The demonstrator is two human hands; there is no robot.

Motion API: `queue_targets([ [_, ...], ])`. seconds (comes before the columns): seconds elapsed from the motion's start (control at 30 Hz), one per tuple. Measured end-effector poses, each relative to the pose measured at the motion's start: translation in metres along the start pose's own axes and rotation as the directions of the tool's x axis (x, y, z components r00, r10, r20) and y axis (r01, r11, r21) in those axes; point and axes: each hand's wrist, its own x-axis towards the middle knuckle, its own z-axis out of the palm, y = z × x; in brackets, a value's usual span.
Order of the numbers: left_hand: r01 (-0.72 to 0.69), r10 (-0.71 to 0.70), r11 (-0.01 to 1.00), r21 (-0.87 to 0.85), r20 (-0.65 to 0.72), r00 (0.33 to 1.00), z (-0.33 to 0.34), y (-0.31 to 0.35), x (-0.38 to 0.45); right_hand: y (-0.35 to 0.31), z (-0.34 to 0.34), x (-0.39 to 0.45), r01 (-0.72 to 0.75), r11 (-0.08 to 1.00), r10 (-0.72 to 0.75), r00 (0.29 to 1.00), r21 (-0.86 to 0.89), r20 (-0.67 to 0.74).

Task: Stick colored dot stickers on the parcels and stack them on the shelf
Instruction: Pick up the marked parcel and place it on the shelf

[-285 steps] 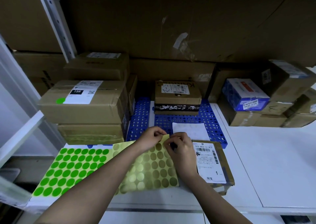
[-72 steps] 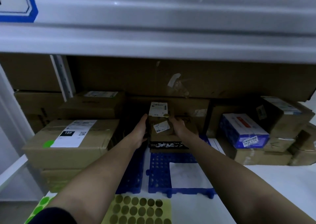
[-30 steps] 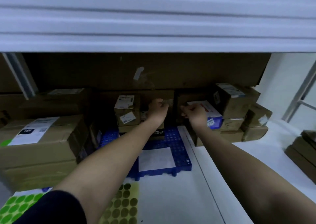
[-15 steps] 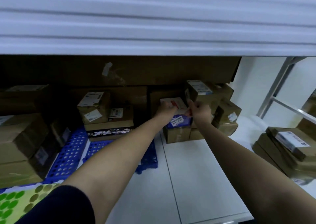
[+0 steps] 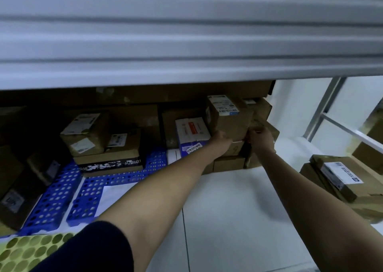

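The parcel (image 5: 227,119), a brown cardboard box with a white label on top, sits tilted on top of the stack of boxes at the back of the shelf (image 5: 228,220), just right of the blue and white box (image 5: 191,136). I see my left hand (image 5: 220,140) cupped under its lower left corner, fingers curled against the cardboard. My right hand (image 5: 259,138) is at the parcel's lower right corner, fingers bent onto its edge, so I have it held between both hands. Well left of the blue and white box, two smaller labelled parcels (image 5: 89,133) rest on a flat black-printed box, which lies on a blue perforated mat (image 5: 62,197). Far below and left of the blue and white box, a sheet of olive dot stickers (image 5: 27,251) shows at the lower edge. Right of it, beyond the held parcel, more labelled boxes (image 5: 342,178) lie past the metal frame.
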Motion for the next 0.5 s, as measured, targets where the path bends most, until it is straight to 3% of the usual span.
queue_targets([
  [0.17, 0.020, -0.024, 0.997, -0.071, -0.052, 0.998, 0.020, 0.010, 0.014, 0.004, -0.015, 0.024, -0.019, 1.000, 0.019, 0.998, 0.003, -0.052],
  [0.23, -0.007, -0.032, 0.988, -0.156, -0.252, 0.967, 0.023, 0.016, 0.019, 0.001, -0.016, 0.035, -0.013, 1.000, 0.014, 0.997, 0.009, -0.074],
  [0.33, 0.009, -0.090, 0.988, -0.157, -0.515, 0.853, 0.022, 0.022, 0.028, -0.010, -0.017, 0.043, -0.010, 1.000, 0.011, 0.999, 0.024, -0.044],
  [0.4, 0.030, -0.119, 0.984, -0.174, -0.534, 0.837, 0.019, 0.025, 0.032, -0.016, -0.014, 0.047, -0.015, 0.999, 0.012, 0.998, 0.052, 0.058],
  [0.5, 0.050, -0.166, 0.962, -0.267, -0.429, 0.888, 0.015, 0.030, 0.042, -0.021, -0.009, 0.051, -0.063, 0.975, 0.011, 0.971, 0.211, 0.239],
])
